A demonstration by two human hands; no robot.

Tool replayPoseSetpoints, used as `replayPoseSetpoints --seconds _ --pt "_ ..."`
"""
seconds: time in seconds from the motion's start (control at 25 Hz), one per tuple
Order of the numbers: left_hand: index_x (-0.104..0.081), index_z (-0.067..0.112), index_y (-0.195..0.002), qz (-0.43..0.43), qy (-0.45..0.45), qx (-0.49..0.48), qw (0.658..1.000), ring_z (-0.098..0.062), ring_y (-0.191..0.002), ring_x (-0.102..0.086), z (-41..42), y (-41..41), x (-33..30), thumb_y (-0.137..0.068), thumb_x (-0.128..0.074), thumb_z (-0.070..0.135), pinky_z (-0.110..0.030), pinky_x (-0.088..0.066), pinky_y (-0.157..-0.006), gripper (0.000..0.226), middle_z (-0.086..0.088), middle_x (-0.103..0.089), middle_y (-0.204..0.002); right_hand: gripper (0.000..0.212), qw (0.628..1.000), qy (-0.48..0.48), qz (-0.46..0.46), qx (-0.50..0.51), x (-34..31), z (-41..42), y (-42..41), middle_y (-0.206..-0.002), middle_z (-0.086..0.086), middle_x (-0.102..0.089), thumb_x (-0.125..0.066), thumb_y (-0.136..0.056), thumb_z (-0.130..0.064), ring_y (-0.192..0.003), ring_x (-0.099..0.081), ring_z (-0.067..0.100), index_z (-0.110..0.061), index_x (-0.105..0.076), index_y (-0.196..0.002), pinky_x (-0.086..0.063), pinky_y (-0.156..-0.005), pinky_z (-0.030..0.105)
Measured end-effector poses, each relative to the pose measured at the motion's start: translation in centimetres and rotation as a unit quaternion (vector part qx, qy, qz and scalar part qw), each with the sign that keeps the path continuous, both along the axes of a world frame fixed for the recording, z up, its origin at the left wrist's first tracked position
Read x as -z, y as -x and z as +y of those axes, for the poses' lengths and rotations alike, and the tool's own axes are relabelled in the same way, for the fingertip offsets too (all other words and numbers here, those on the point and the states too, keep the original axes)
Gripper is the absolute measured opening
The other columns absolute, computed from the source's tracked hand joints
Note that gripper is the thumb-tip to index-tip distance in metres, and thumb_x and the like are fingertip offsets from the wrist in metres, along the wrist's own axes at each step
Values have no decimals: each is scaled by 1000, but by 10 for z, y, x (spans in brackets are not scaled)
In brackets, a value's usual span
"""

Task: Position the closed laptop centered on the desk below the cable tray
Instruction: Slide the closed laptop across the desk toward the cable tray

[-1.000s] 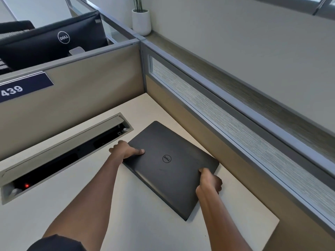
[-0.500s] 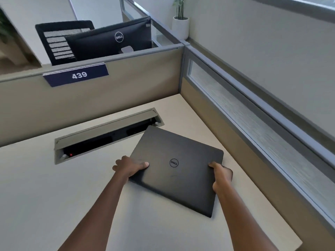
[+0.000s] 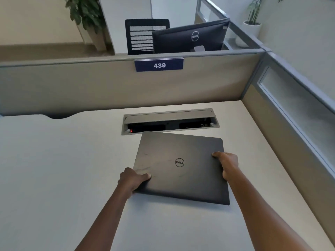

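A closed dark grey laptop point(image 3: 181, 167) with a round logo on its lid is held just in front of the open cable tray point(image 3: 170, 116) set into the white desk point(image 3: 63, 169). Its far edge covers part of the tray's front rim and it is turned slightly clockwise. My left hand point(image 3: 133, 180) grips the laptop's near left corner, thumb on the lid. My right hand point(image 3: 227, 164) grips the right edge, thumb on top. A shadow shows under the near edge, so the front looks slightly raised.
A beige partition point(image 3: 90, 84) with a blue "439" sign point(image 3: 159, 65) runs behind the desk. A glazed partition point(image 3: 297, 113) bounds the right side. Beyond the partition stand a black monitor point(image 3: 190, 38), a chair back point(image 3: 143, 36) and potted plants.
The laptop has been turned from a diagonal toward square with the tray and shifted left in front of it. Both hands kept their grip. The view swung so the tray sits ahead.
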State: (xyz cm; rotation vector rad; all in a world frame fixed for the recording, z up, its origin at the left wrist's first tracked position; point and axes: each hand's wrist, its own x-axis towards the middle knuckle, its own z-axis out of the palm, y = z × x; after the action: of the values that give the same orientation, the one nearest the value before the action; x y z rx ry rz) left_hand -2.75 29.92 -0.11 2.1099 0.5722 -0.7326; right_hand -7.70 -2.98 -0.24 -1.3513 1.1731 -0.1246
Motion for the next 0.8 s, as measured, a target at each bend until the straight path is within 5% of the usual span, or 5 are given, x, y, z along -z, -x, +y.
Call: replayPoseSetpoints --seconds 0.12,0.48,0.8 --pt "-47 4 -129 -11 -10 -31 999 -36 -123 -51 22 11 3 -72 -83 40 -46 -58 -87 77 -14 -49 -136 13 999 10 0 -46 6 23 -17 -69 9 -67 -77 -73 -9 -59 -62 25 -8 -65 -69 -45 -48 25" --pt "-43 -1 -134 -26 -98 -31 994 -38 -128 -49 43 23 18 -80 -73 49 -46 -47 -104 80 -19 -47 -140 18 993 55 24 -105 24 53 -56 -70 8 -66 -79 -74 -16 -62 -61 24 -11 -64 -66 -44 -50 26" --pt "-44 0 -132 -81 -116 -50 989 -41 -126 -43 34 16 27 -83 -70 48 -45 -41 -100 74 -20 -45 -134 17 985 91 38 -145 37 45 -74 -85 11 -69 -76 -80 -22 -69 -63 24 -12 -63 -74 -51 -69 35"
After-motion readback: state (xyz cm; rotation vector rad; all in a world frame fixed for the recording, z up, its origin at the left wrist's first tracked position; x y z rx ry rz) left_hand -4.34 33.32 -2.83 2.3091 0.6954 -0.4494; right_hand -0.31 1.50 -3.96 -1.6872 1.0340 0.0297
